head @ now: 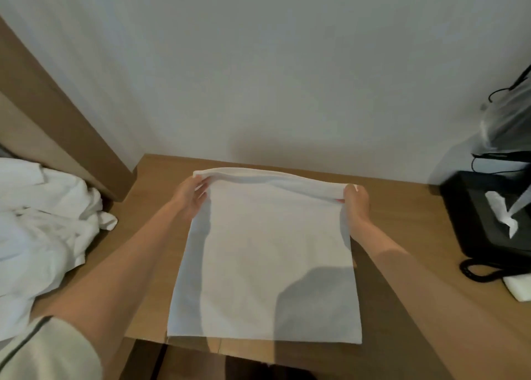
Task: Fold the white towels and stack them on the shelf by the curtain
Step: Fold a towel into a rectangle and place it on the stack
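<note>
Wooden desk [402,224] bears white towel [267,253]; left hand [191,197], right hand [356,204] each pinch one far corner.

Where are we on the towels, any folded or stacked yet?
No stack, shelf or curtain in view. In hand: one white towel on the desk, left hand and right hand gripping its far corners. Left: finish folding it, then the crumpled white heap at left.

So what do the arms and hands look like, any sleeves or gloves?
The left hand and right hand are bare: no gloves, rings or watch. The left arm is uncovered up to a pale sleeve with dark piping; no right sleeve shows.
</note>
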